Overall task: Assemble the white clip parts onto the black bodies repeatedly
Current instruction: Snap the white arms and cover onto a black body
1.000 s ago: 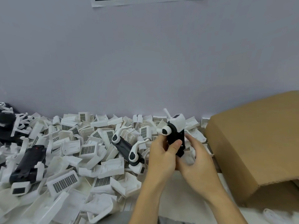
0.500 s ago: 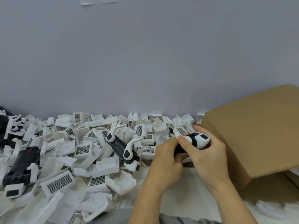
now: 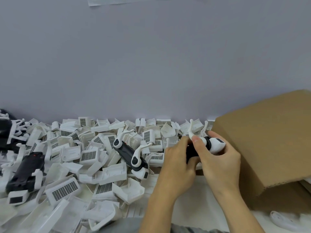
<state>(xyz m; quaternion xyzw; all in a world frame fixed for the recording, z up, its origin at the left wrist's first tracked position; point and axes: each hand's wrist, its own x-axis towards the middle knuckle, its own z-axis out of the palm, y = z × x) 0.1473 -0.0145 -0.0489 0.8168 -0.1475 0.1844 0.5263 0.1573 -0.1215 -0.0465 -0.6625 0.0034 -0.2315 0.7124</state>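
Note:
Both my hands hold one black body (image 3: 191, 151) fitted with white clip parts (image 3: 216, 145), lying roughly level just left of the cardboard box. My left hand (image 3: 178, 158) grips its dark lower end. My right hand (image 3: 218, 158) wraps the white end, thumb pressing by a thin white arm that sticks up. A second black body with two white arms (image 3: 130, 153) lies on the heap of loose white clip parts (image 3: 87, 155). Another black body (image 3: 25, 172) rests at the left.
A brown cardboard box (image 3: 265, 142) stands at the right, close to my right hand. White parts cover the table from the left edge to the middle. More black bodies (image 3: 5, 132) lie at the far left. A grey wall rises behind.
The held body has gone from upright to lying level and shifted right toward the box. My right hand has moved from beneath it to over its white end.

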